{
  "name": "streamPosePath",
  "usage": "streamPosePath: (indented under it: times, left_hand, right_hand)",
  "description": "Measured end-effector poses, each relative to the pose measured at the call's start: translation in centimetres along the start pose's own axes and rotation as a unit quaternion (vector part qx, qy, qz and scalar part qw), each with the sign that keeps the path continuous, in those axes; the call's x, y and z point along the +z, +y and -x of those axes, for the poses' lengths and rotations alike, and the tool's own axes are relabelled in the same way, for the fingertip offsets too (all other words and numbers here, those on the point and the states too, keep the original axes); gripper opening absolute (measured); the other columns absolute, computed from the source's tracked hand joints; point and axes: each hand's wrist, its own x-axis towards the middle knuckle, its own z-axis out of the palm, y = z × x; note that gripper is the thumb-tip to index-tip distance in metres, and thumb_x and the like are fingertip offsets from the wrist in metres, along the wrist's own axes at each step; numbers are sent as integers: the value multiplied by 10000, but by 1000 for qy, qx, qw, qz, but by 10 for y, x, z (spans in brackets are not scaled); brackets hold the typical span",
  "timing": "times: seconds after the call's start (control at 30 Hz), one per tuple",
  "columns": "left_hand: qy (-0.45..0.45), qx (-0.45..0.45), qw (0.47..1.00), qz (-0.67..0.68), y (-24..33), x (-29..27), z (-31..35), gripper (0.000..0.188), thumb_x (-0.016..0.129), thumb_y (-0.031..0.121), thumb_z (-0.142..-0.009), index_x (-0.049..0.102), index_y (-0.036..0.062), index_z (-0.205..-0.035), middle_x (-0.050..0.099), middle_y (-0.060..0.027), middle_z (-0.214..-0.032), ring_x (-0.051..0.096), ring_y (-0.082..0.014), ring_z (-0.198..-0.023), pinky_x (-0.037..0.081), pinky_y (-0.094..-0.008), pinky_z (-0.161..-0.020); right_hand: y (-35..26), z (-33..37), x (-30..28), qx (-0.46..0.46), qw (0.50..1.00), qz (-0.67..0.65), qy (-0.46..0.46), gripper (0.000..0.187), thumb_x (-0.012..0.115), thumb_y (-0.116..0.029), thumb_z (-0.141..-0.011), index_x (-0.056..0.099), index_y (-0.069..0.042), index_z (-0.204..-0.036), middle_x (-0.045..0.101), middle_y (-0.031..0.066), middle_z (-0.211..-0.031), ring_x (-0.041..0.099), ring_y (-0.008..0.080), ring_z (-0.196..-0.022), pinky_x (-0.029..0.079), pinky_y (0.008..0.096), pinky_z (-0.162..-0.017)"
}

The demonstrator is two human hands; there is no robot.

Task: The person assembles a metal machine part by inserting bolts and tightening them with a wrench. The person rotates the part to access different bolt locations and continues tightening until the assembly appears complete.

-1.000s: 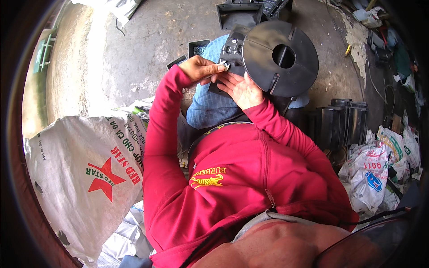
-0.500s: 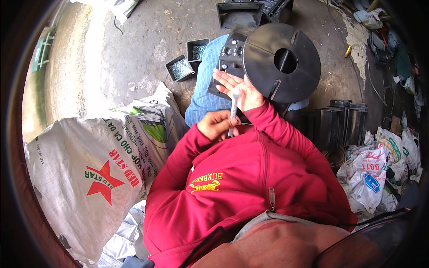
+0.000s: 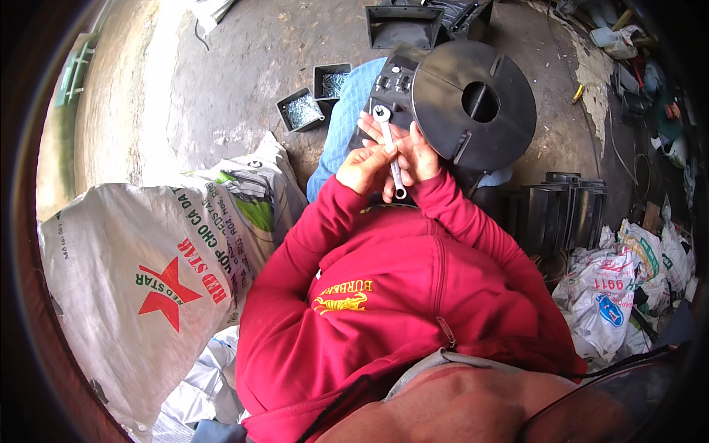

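Observation:
Between the thumb and fingers of my left hand (image 3: pixel 362 167) is a silver combination wrench (image 3: pixel 394 162), its open jaw pointing away from me and its ring end toward my chest. My right hand (image 3: pixel 422 153) lies palm up behind the wrench, fingers stretched out and apart. Just beyond the fingers, a black bracket plate (image 3: pixel 394 83) with bolts in it rests by my blue-trousered leg. A large black disc (image 3: pixel 447 88) with a round centre hole and slots adjoins that plate on the right, close to my right hand.
Two small dark bins (image 3: pixel 301 127) of metal screws or bolts stand on the floor left of my leg. Black box-shaped parts (image 3: pixel 402 46) lie farther off. A big white woven sack (image 3: pixel 125 273) fills the left. Black parts (image 3: pixel 565 214) and plastic bags (image 3: pixel 602 288) are at right.
My left hand has moved up and slightly right with the wrench, which now tilts the other way in front of my right palm. My right hand stays open.

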Motion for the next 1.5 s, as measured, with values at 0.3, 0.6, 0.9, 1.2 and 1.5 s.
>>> streamPosePath:
  times: [0.3, 0.6, 0.9, 1.2, 1.5]
  left_hand:
    - [73, -23, 958, -276, 69, -51, 6, 379, 577, 370, -847, 591, 60, -629, 409, 39, -433, 325, -46, -366, 218, -215, -362]
    - [-8, 32, 940, -339, 82, -61, 10, 357, 553, 326, -874, 604, 42, -663, 440, 33, -460, 358, -38, -369, 256, -204, -363]
    - [103, 47, 989, -92, -9, -11, 1, 347, 476, 338, -902, 613, 34, -808, 591, -53, -585, 549, -115, -458, 401, -208, -403]
    - [27, -26, 999, -18, 11, -16, -3, 348, 483, 328, -894, 607, 4, -862, 624, -120, -662, 563, -173, -453, 425, -235, -383]
    - [55, 6, 970, -236, 57, -59, 0, 353, 574, 345, -853, 585, 65, -638, 409, 32, -422, 329, -47, -356, 230, -210, -357]
  right_hand:
    - [11, -1, -9, -93, 993, 17, 72, 738, 356, -512, -885, 285, 97, -1295, 309, 217, -1364, 261, 306, -1295, 210, 425, -1056]
    - [3, -1, 3, -69, 991, 67, 90, 734, 354, -517, -882, 296, 94, -1284, 316, 203, -1362, 249, 315, -1298, 195, 458, -1057]
    - [6, -5, 10, -70, 989, -47, 120, 595, 449, -332, -869, 331, 134, -1219, 290, 254, -1356, 279, 346, -1277, 279, 425, -1043]
    - [0, -2, 11, -15, 992, 20, 121, 726, 394, -481, -861, 237, 54, -1325, 207, 195, -1416, 244, 310, -1286, 261, 416, -1032]
    - [9, -2, -5, -83, 989, 46, 113, 730, 320, -511, -893, 255, 84, -1312, 267, 216, -1387, 250, 312, -1298, 204, 441, -1056]
